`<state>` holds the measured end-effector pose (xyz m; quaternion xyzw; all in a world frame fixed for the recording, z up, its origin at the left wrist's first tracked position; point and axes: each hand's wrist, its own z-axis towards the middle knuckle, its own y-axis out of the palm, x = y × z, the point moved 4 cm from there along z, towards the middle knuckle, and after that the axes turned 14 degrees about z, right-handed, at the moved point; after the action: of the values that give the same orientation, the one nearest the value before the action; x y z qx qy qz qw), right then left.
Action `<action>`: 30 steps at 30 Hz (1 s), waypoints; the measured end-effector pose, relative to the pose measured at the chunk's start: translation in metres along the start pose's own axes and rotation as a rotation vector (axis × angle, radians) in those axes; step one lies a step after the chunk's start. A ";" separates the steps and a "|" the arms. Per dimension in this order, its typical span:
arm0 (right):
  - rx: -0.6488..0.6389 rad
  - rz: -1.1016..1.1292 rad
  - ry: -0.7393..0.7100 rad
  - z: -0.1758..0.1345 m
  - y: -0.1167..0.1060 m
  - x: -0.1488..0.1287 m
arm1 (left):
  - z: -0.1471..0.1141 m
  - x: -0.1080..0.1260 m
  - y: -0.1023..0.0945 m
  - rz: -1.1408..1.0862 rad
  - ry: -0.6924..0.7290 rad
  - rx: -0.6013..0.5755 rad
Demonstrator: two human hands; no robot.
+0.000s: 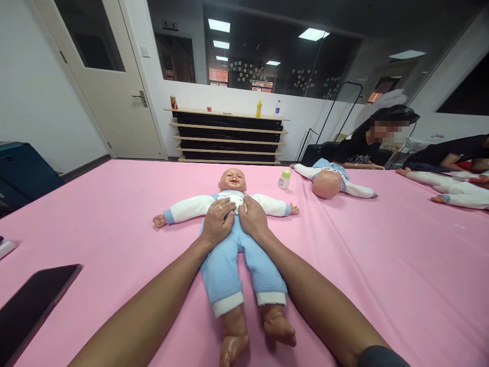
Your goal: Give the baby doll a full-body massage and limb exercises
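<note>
A baby doll (240, 229) lies on its back on the pink-covered table, head away from me. It wears a white top with blue cuffs and blue trousers, and its arms are spread wide. My left hand (217, 220) rests on the left side of the doll's belly and chest, fingers laid flat, a ring on one finger. On the other side, my right hand (253, 216) lies on the torso too, with its fingers extended over the top. Both palms face down and are hidden. Neither hand grasps anything.
A small white bottle with a green cap (284, 179) stands beyond the doll's right-hand side. Another doll (327, 182) lies further right, near a seated person (367, 140). A dark phone (36, 308) lies at the near left. Shelves (229, 137) stand behind the table.
</note>
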<state>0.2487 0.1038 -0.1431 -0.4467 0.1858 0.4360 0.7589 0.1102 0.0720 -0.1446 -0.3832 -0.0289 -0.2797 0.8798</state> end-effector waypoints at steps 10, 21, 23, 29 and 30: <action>0.162 0.036 -0.137 -0.006 -0.011 -0.013 | 0.006 -0.009 0.012 0.010 -0.113 -0.201; -0.212 0.166 -0.359 -0.009 0.000 -0.031 | 0.000 -0.034 0.021 0.020 -0.328 0.032; -0.228 0.146 -0.337 -0.007 0.003 -0.029 | -0.001 -0.031 0.017 0.022 -0.328 0.086; -0.231 0.083 -0.259 -0.001 0.007 -0.021 | 0.000 -0.015 0.005 0.024 -0.254 0.128; -0.224 0.077 -0.236 0.000 0.008 -0.019 | 0.000 -0.012 0.003 0.022 -0.235 0.130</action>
<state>0.2321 0.0959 -0.1344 -0.4667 0.0629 0.5321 0.7036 0.1016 0.0792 -0.1501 -0.3557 -0.1456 -0.2209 0.8964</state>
